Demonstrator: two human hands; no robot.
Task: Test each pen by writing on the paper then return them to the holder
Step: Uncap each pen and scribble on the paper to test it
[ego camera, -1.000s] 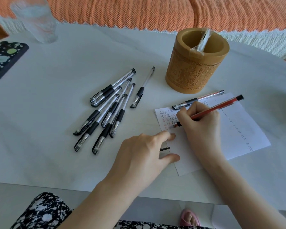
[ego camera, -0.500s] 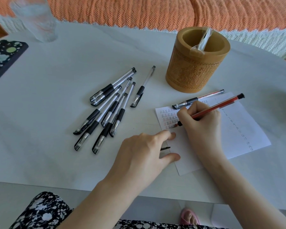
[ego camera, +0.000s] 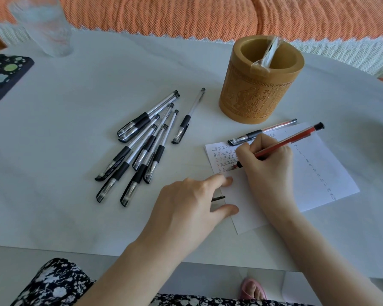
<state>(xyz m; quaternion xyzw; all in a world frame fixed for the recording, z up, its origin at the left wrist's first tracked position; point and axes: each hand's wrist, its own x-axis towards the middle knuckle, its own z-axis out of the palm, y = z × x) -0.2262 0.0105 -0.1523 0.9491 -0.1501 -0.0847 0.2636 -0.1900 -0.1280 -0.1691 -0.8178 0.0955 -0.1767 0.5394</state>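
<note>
**Where things lie on your bench**

On the bench point(ego camera: 75, 96) the paper point(ego camera: 334, 168) lies before you, to the right. The holder point(ego camera: 259, 96) stands upright just behind the paper. One capped pen point(ego camera: 249, 136) lies across the far edge of the paper, between the holder and your right hand point(ego camera: 268, 162). This hand rests on the paper and holds the writing pen point(ego camera: 296, 138), with the tip on the left part of the sheet. Your left hand point(ego camera: 186, 208) touches the near left edge of the paper. The group of pens point(ego camera: 149, 142) lies to the left of the paper, and a single pen point(ego camera: 187, 120) lies just beside the group, on its right. A glass point(ego camera: 44, 29) stands at the far left, and a flat case point(ego camera: 7, 74) lies at the left edge.
</note>
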